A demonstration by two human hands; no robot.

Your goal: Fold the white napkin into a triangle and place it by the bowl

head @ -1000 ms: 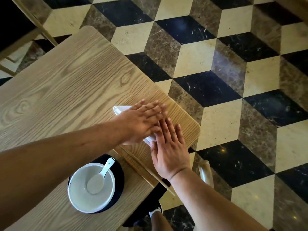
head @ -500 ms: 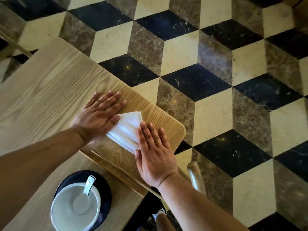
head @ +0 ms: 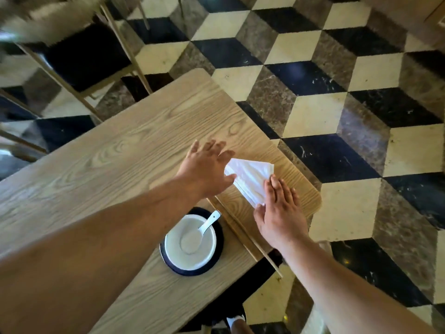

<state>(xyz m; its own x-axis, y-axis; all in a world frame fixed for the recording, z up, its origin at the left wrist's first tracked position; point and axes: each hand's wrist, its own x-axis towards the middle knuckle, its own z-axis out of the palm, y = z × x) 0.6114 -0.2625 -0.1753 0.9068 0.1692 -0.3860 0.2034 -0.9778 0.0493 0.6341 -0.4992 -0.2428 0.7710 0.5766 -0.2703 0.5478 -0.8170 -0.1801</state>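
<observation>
The white napkin (head: 250, 177), folded into a triangle, lies flat near the right corner of the wooden table (head: 115, 160). My left hand (head: 207, 167) rests flat on the table at the napkin's left edge, fingers spread, thumb touching its rim. My right hand (head: 280, 213) lies flat with its fingertips pressing the napkin's lower right corner. A white bowl (head: 190, 239) with a white spoon (head: 207, 224) in it sits on a dark plate (head: 218, 244) below the hands, close to the table's near edge.
A pair of wooden chopsticks (head: 248, 235) lies between the bowl and the napkin, running diagonally past the table edge. A chair with a black seat (head: 84, 59) stands at the table's far left. The tiled floor (head: 337, 104) lies beyond the right edge.
My left hand slid left off the napkin, which now shows as a wider triangle. The camera view rose and pulled back, showing more of the table and a chair.
</observation>
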